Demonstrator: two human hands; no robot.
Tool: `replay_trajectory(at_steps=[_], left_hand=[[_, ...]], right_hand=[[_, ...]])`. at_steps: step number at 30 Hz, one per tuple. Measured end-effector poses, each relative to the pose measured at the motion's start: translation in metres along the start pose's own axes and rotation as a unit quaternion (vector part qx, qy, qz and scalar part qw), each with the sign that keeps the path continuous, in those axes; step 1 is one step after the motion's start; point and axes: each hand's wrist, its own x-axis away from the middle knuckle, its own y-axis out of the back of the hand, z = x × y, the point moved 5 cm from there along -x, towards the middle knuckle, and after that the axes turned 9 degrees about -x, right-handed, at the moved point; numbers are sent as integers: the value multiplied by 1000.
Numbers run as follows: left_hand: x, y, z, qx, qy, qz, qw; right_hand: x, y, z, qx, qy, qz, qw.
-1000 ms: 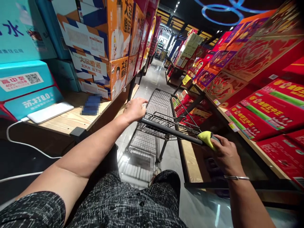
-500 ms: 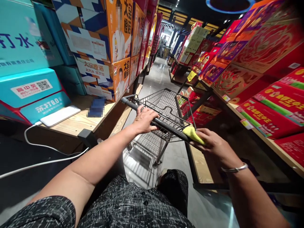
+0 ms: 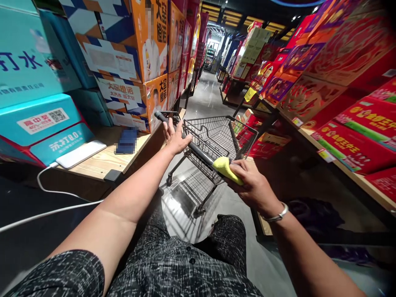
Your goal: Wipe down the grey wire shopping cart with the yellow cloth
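A dark shopping-cart handle (image 3: 199,152) slants across the middle, joined to a black wire shopping cart (image 3: 213,123). My left hand (image 3: 177,139) lies on the handle near its far left end, with fingers spread and stretched over the bar. My right hand (image 3: 252,181) is closed on a yellow cloth (image 3: 225,168), which is folded over the handle's right part. The bar's right end is hidden under the cloth and that hand.
Left is a wooden shelf (image 3: 95,165) bearing drink cartons (image 3: 126,90), a white power bank (image 3: 81,154) with a cable, and a blurred dark-blue object (image 3: 126,141). Red gift boxes (image 3: 349,140) fill the shelf on the right. The aisle floor (image 3: 208,88) runs ahead between shelves.
The cart has swung, its basket now pointing more to the right. My right hand and the cloth have moved left. My left hand has shifted left and up, its fingers more spread.
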Motion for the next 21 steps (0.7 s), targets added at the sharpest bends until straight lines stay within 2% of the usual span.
replay_trajectory(at_steps=[3, 5, 8, 12, 14, 17, 19, 21], left_hand=[[-11, -1, 9, 26, 81, -7, 996], [-11, 0, 7, 37, 90, -23, 995], [1, -2, -6, 29, 37, -12, 999], [30, -5, -26, -30, -56, 55, 996], [37, -3, -28, -47, -71, 73, 994], [35, 2, -26, -52, -61, 79, 994], [34, 5, -28, -58, -57, 94, 992], [40, 8, -33, -72, -48, 110, 990]], right_hand=[[-15, -21, 13, 25, -8, -45, 999], [-28, -35, 20, 36, -13, -69, 997], [-47, -51, 28, 6, 20, -89, 996], [-54, -53, 22, -37, 123, -125, 984], [-48, -52, 1, -26, 136, -143, 980], [-37, -52, -52, -25, 105, -162, 981], [-34, -57, -93, -35, 60, -136, 988], [-34, -63, -126, -45, 11, -85, 995]])
